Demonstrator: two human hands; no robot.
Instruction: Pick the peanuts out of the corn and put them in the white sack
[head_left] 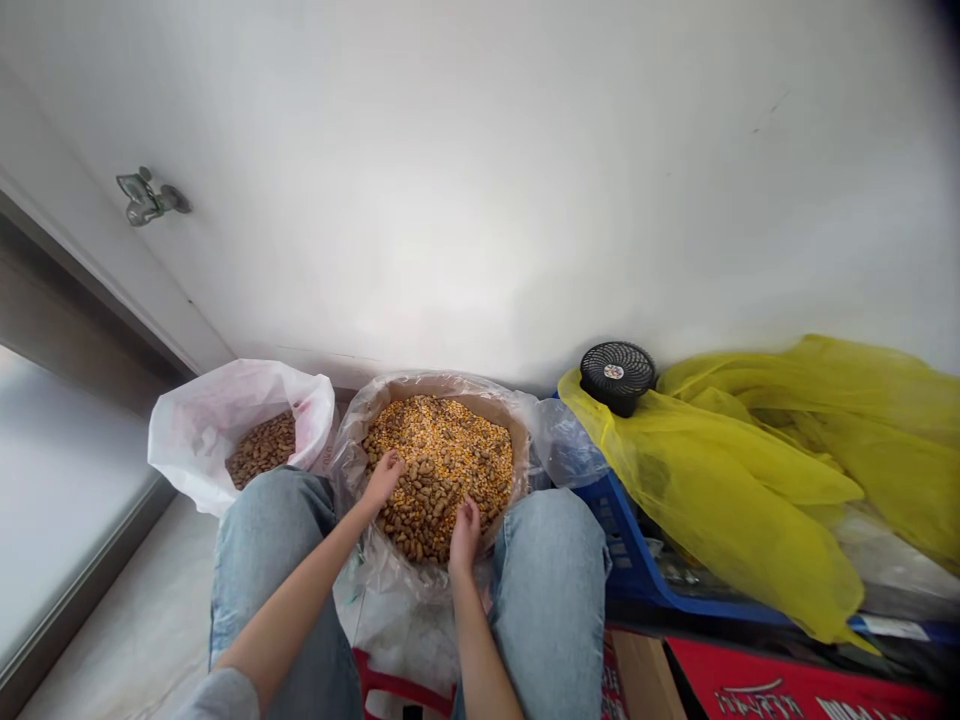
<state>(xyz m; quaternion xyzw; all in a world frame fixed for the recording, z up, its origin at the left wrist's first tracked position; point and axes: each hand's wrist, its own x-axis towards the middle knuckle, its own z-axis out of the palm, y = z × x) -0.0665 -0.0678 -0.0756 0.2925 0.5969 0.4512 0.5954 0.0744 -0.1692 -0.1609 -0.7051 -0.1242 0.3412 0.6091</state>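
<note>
My left hand (385,478) and right hand (465,532) work over peanuts (427,505) and corn kernels (450,430) in a plastic-lined container (520,440) between denim-clad knees; I cannot tell whether either grips anything. A white sack (187,430) of peanuts sits left; a black fan (617,373) tops yellow mesh (720,480) right.

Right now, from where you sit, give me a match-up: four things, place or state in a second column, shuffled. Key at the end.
1. Clear-lined container
2. White bag
3. Black fan
4. Yellow mesh

A. Draped over the blue crate
B. Left of the mixed corn and peanuts
C. Left hand and right hand at its contents
D. Near the wall, at the mesh's edge

Pairs: 1-C, 2-B, 3-D, 4-A
</note>
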